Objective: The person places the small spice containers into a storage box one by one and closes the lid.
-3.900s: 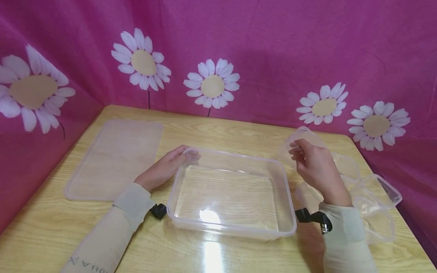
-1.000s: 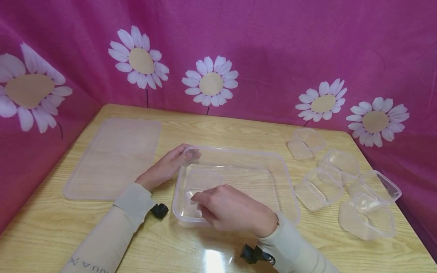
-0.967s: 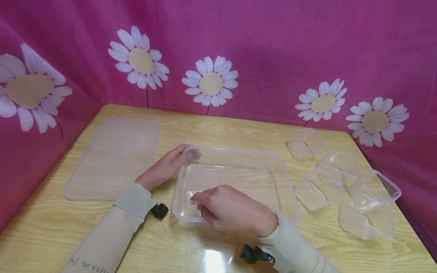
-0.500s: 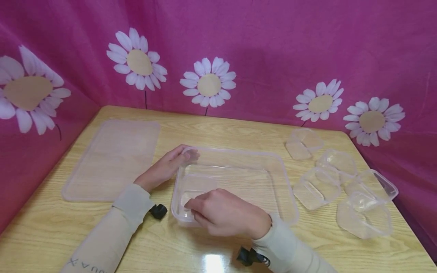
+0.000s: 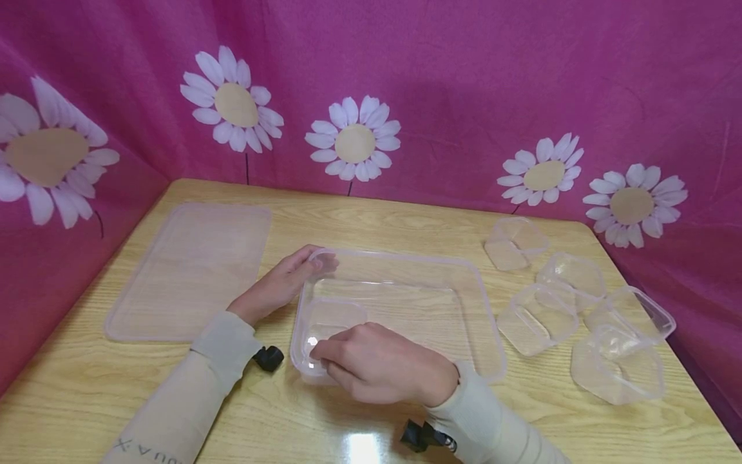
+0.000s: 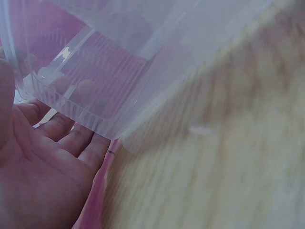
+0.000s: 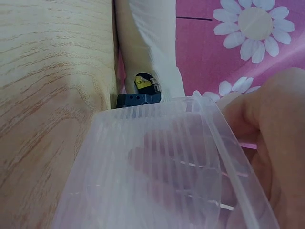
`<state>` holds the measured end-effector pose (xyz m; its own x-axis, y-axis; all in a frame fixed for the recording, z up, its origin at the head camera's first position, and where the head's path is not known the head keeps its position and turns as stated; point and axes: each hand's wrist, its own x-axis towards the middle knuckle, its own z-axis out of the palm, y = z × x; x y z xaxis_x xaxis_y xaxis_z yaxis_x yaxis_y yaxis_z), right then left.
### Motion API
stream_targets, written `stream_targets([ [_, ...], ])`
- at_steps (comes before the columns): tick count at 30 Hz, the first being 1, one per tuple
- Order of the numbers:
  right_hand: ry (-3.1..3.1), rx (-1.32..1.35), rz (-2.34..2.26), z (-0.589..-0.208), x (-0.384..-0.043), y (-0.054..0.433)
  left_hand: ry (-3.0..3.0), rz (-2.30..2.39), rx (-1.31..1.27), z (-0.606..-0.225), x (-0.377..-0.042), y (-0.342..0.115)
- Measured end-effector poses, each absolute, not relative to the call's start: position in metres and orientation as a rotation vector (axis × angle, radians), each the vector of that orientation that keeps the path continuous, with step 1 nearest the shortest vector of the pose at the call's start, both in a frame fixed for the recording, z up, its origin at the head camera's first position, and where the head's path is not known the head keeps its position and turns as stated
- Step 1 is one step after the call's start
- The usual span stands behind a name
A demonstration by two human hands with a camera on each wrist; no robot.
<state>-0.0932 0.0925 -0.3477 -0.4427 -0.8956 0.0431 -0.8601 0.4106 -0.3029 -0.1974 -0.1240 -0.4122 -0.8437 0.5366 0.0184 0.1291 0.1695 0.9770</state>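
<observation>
A large clear plastic food container [image 5: 406, 272], rectangular and lidless, stands mid-table. My left hand [image 5: 281, 283] grips its back left corner, thumb at the rim; in the left wrist view the fingers [image 6: 78, 140] reach behind the ribbed wall. Inside, at the front left, is a small clear container [image 5: 336, 312], partly hidden by my right hand [image 5: 377, 361]. The right hand pinches the small container's edge with its fingers curled. In the right wrist view the hand [image 7: 276, 129] shows partly through ribbed clear plastic [image 7: 119, 167].
A flat translucent lid [image 5: 191, 270] lies on the left of the wooden table [image 5: 377, 216]. At right are several small clear containers: one at the back [image 5: 516, 243], others close together, including a front one [image 5: 617, 367]. A pink flowered cloth [image 5: 440, 116] hangs behind the table.
My right hand has gone from the small containers at right into the large container, where a small container now is. Since then both have shifted slightly toward the front left. The left hand keeps its grip.
</observation>
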Motion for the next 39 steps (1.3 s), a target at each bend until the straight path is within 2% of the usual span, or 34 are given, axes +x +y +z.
stream_targets([
  [18, 2.554, -1.733, -0.373, -0.3532, -0.0914, 0.0900, 2.113, 1.738, 0.634, -0.4137, -0.2002, -0.1232],
  [39, 2.527, -1.659, -0.416, -0.3553, -0.0907, 0.0880, 2.137, 1.715, 0.597, -0.4132, -0.1988, -0.1235],
])
